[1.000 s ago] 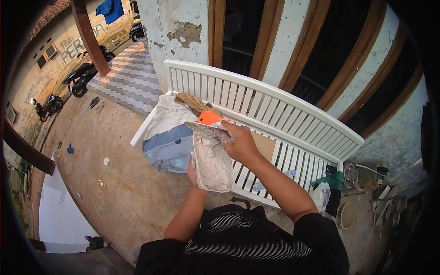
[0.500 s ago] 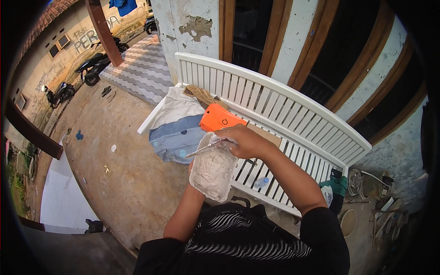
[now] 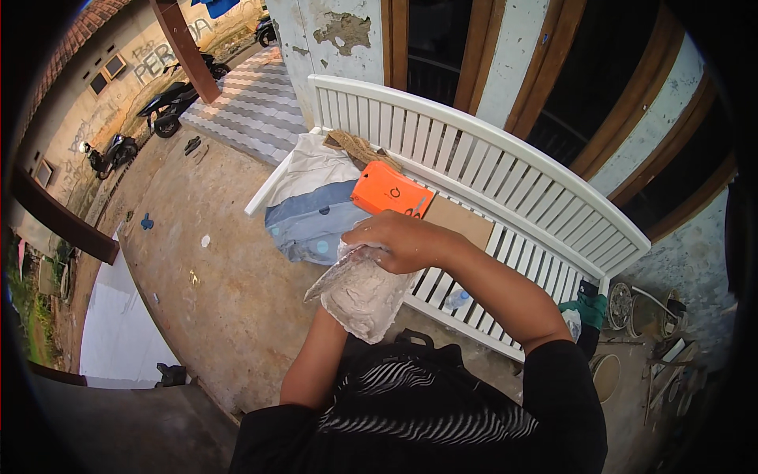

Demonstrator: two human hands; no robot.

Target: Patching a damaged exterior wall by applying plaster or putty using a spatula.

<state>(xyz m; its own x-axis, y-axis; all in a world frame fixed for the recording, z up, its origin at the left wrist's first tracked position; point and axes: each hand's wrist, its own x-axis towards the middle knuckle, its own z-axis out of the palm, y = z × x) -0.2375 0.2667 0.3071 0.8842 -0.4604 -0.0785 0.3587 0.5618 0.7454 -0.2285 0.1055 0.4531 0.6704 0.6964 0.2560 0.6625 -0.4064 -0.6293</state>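
The right hand [image 3: 401,239] pinches a broad scraper [image 3: 336,273] in its fingers, over the left side of a tray [image 3: 388,321] of pale paste [image 3: 363,299]. The tray sits near, before the black shirt [image 3: 442,403], hiding the left hand; I cannot tell its fingers' state. Farther off, an orange packet [image 3: 387,189] lies on the white slatted surface [image 3: 517,265].

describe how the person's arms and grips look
Short black sleeves leave both forearms bare. The right grip wears no glove, and its fingers are smeared with something pale. The left grip is too hidden to describe.
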